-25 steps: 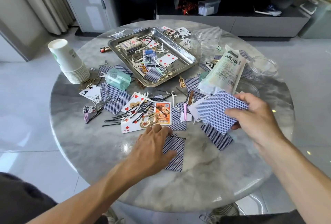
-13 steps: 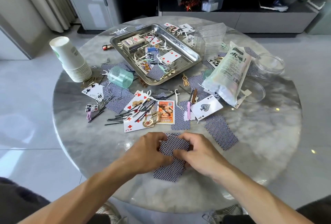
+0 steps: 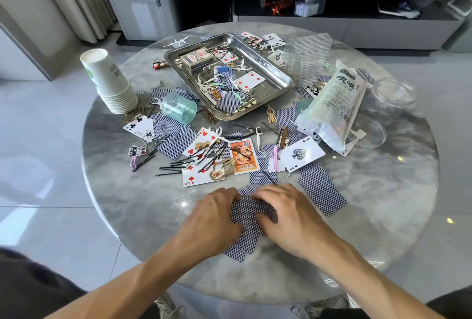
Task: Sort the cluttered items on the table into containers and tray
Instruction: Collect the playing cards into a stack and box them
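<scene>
A small pile of blue-backed playing cards (image 3: 249,216) lies near the table's front edge. My left hand (image 3: 214,221) and my right hand (image 3: 288,214) close on it from both sides, fingers curled over the card edges. More cards lie scattered across the middle, among them an ace of spades (image 3: 300,154), a five of diamonds (image 3: 195,178) and another blue-backed card (image 3: 321,192). Black hairpins (image 3: 178,165) and gold clips (image 3: 222,169) lie on the cards. A steel tray (image 3: 278,73) at the back holds a card box, cards and floss picks.
A stack of white paper cups (image 3: 109,81) stands at the left. A green cup (image 3: 180,107) lies on its side. A plastic snack bag (image 3: 334,104) and clear plastic containers (image 3: 393,94) sit at the right. A low cabinet stands behind the round marble table (image 3: 143,206).
My right hand brought its fan of cards from the right down to the pile under my left hand. Both hands now hold the gathered cards together.
</scene>
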Motion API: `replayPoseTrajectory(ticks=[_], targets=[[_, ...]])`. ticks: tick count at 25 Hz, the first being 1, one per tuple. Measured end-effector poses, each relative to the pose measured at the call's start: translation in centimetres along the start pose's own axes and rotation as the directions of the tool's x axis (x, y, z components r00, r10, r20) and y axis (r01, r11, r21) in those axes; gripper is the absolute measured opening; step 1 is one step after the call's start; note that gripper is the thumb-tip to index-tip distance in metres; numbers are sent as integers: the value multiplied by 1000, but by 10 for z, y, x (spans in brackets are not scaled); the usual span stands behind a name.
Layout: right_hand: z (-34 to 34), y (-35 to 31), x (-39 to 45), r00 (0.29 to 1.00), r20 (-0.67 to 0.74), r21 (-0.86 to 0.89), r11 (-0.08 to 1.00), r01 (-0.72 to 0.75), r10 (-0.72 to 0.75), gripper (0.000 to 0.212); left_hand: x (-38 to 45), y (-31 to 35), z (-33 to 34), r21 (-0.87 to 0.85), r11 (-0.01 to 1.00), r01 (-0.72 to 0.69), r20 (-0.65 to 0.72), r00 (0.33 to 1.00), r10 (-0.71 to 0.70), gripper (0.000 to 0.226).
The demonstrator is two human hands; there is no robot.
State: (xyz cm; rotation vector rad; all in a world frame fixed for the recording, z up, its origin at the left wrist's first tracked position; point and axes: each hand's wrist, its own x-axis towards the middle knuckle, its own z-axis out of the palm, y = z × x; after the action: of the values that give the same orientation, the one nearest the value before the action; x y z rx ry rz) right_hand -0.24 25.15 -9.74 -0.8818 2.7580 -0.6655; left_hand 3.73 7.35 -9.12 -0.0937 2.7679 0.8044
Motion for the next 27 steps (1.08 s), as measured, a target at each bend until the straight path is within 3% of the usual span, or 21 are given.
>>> replayPoseTrajectory(ticks=[3,7,13,18,23,25,27], targets=[[2,-2,-1,999,-2,112,992,-51,51,53,-1,-2,1,94,993,-76,-33,996,80,64],[-3,2,-1,998,23,-5,998,-61,61,63,2,-1,-2,207,968,-141,66,989,130,96],[-2,-2,7,988,95,-65,991,-114,120,70,15,6,-7,204,973,-106,107,991,85,87],[-7,1,23,953,205,10,973,-231,224,79,17,8,-9,159,983,-93,155,986,69,80],[-11,0,26,947,209,10,968,-251,243,61,12,5,-3,145,982,-122,74,991,112,88],[-9,-2,22,969,179,140,970,-197,171,46,12,4,0,142,980,-141,38,990,137,82],[-6,-3,17,976,165,306,933,-186,141,35,12,4,2,27,991,-132,19,991,131,67]])
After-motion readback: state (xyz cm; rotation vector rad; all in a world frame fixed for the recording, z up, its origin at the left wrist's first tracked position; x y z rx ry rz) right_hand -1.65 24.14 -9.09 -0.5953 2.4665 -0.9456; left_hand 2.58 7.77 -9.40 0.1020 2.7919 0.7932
